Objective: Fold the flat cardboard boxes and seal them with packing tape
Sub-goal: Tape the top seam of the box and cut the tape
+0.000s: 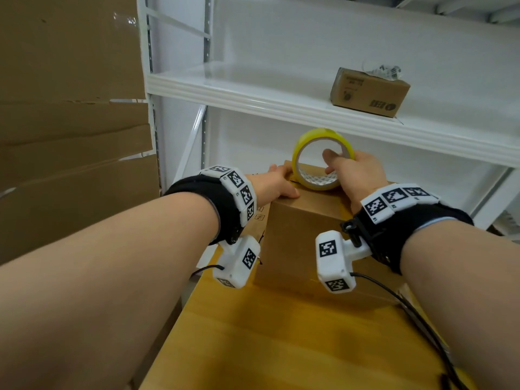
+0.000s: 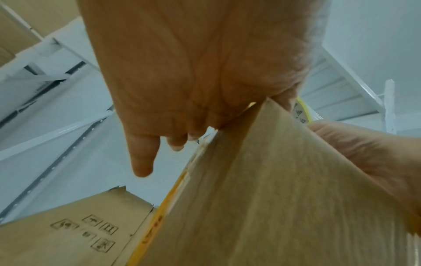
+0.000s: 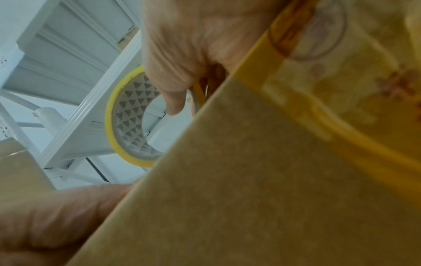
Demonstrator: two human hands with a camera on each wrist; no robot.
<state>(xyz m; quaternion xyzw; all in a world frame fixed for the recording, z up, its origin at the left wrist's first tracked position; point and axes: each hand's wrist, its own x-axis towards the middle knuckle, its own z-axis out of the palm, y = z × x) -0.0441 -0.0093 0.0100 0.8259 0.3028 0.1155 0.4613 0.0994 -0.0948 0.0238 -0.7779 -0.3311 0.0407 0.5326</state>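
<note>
Nearest, the bare yellow-brown wooden desk (image 1: 281, 347) carries the folded brown cardboard box (image 1: 298, 229), which stands toward the desk's far edge. It is within easy reach of both arms, which suits taping from above.

On top of the box, the left hand (image 1: 277, 183) lies flat with its fingers straight along the box's top left edge, near the far corner. It seems to be there to press the flaps shut and to stop the box sliding while the tape is drawn. The left wrist view shows those fingers hanging loosely over the edge, holding nothing.

The right hand (image 1: 356, 171) grips the round roll of yellow packing tape (image 1: 320, 159). Its thumb hooks through the core and the fingers wrap the outer rim. The roll stands on edge, its lower rim against the far part of the box top. Held like that, the roll could turn about the thumb and pay tape out along the seam. In the right wrist view a strip of yellow tape (image 3: 257, 63) already runs down one face of the box. Sealing therefore appears to be under way rather than finished.

Beyond the desk stands a white metal shelving unit (image 1: 253, 94). A small brown cardboard carton (image 1: 368, 92) sits on its upper shelf, well apart from the work. To the far left, large flat sheets of brown cardboard (image 1: 70, 108) lean upright, presumably stock waiting to be folded.
</note>
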